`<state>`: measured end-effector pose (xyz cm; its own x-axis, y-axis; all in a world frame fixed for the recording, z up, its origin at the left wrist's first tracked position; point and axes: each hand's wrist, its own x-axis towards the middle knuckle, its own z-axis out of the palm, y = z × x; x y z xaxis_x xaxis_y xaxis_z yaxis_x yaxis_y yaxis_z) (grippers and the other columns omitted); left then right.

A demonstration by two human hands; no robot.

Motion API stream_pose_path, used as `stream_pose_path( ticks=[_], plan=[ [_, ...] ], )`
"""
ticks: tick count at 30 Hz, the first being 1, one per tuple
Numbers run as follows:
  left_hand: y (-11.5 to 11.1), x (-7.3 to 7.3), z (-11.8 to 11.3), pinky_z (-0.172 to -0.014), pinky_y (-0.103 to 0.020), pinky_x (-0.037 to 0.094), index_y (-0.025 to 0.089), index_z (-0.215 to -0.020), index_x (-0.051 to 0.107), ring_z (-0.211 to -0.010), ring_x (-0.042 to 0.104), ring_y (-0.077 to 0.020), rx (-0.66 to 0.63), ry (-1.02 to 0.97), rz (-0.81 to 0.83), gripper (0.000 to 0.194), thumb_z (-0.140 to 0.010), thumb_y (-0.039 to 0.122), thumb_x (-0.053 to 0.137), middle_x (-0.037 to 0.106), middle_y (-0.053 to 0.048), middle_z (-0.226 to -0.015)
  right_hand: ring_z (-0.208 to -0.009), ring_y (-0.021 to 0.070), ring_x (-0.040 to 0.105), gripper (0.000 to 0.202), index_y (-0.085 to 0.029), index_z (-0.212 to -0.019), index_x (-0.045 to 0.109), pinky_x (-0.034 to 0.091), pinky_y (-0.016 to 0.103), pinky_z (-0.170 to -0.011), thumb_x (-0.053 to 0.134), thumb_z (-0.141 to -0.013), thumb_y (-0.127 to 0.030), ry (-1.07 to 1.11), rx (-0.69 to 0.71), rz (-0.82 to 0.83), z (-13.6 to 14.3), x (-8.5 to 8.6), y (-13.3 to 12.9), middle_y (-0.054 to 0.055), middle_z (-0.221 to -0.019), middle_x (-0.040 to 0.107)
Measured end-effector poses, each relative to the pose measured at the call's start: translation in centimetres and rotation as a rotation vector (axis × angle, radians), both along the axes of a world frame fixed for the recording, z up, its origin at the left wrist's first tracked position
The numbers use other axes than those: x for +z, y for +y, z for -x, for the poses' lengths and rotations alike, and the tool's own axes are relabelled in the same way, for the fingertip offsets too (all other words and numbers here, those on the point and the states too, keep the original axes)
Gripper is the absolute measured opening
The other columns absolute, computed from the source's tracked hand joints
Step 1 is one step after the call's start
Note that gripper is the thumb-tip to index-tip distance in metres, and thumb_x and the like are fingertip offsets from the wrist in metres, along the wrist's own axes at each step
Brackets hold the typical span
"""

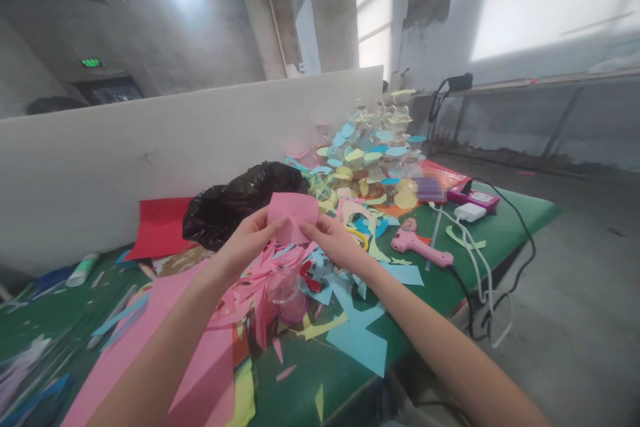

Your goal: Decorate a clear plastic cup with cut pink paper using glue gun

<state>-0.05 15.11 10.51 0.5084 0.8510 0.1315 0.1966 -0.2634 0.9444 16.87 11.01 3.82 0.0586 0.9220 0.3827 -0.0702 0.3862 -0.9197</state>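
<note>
Between my two hands I hold up a small pink sheet of paper, roughly square, with a crease near its lower middle. My left hand pinches its left edge, thumb in front. On the right side, my right hand grips the lower corner between thumb and fingers. Just below lies a heap of pink paper strips. A clear plastic cup stands in front of that heap. Blue paper scraps spread under my right forearm, and large pink sheets lie beneath my left forearm.
A black plastic bag sits behind my hands against a white partition. Stacked cups with coloured paper discs rise at the back right. A pink glue gun and white cables lie near the green table's right edge.
</note>
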Motion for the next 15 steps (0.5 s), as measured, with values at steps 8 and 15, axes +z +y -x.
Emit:
stream_pose_path(
  ticks=[8,15],
  plan=[
    [-0.6,0.5,0.1,-0.073,-0.027,0.055,0.019,-0.097,0.075,-0.074,0.07,-0.0166,-0.046,-0.145,0.206,0.032,-0.074,0.041,0.079,0.076,-0.004,-0.086,-0.09,0.0194,0.066,0.039,-0.022,-0.098,0.07,0.052,0.032,-0.083,0.062,-0.084,-0.057,0.125,0.178,0.061,0.0,0.0,-0.2,0.001,-0.09,0.072],
    [-0.4,0.9,0.2,-0.065,-0.025,0.053,0.02,-0.101,0.075,-0.072,0.068,-0.0158,0.098,-0.104,0.1,0.038,-0.073,0.046,0.078,0.076,-0.003,-0.086,-0.07,0.0168,0.056,0.029,-0.021,-0.081,0.061,0.04,0.028,-0.065,0.046,-0.099,-0.039,-0.469,-0.212,-0.057,-1.5,1.4,-1.1,0.0,-0.075,0.063]
  ],
)
